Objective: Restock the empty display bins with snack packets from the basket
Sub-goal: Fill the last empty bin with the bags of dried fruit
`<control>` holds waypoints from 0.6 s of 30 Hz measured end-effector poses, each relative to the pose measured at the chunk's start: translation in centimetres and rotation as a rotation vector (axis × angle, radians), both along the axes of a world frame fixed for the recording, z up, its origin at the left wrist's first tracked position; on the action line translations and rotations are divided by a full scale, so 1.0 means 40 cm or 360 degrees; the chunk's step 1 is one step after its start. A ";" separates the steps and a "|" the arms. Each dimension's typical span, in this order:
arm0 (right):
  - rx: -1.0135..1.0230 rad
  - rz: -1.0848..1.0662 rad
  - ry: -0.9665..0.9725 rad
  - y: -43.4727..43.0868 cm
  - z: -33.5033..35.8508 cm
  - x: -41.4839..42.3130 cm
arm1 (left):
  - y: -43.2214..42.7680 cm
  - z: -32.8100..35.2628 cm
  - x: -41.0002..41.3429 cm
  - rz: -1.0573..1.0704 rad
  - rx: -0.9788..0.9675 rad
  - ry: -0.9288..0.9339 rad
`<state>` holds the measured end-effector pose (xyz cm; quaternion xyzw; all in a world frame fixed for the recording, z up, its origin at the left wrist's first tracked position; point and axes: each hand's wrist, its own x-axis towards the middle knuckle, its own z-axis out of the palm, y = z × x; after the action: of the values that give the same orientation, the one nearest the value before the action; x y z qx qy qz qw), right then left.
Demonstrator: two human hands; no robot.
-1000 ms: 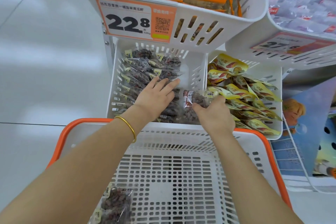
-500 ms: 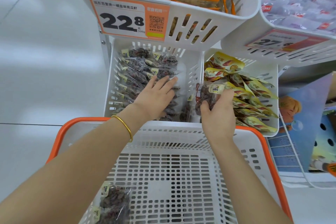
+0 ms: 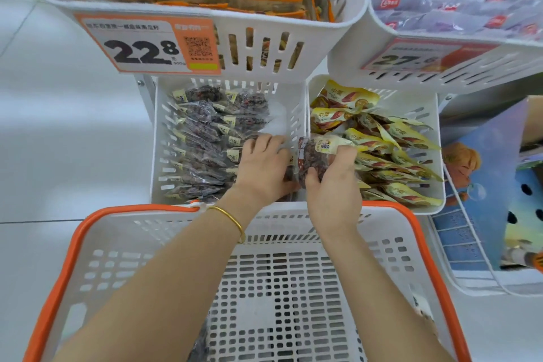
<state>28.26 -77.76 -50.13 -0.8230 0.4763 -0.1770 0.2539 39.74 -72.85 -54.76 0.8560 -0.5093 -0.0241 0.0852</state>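
Left grip [image 3: 264, 167] lies palm-down on the dark packets [image 3: 202, 129] stacked in the lower left bin [image 3: 160, 138]; gold bangle [image 3: 232, 217] on that wrist. Right grip [image 3: 332, 188] holds one dark snack packet [image 3: 313, 160] upright at the wall between that bin and the lower right bin [image 3: 426, 114] of yellow packets [image 3: 390, 132]. Orange-rimmed white basket [image 3: 117, 244] sits just below, with a loose packet [image 3: 199, 344] at its near edge. Price tag [image 3: 141, 47] on the upper bin [image 3: 323, 47] reads 22.8.

The basket [image 3: 117, 244] is sitting before the left bin [image 3: 157, 138] and right bin [image 3: 423, 114], upper bins [image 3: 323, 47] are overhanging both, and the right hand [image 3: 332, 194] is holding a packet [image 3: 313, 160] above their shared wall [image 3: 305, 123].
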 end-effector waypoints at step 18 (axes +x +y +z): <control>0.0223 0.0392 0.0578 -0.023 0.017 0.068 | 0.041 0.023 0.003 0.0280 0.0000 0.0419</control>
<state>30.99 -78.68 -49.44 -0.8736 0.4213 0.0399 0.2402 39.86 -71.21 -53.84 0.8867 -0.4169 -0.1286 0.1530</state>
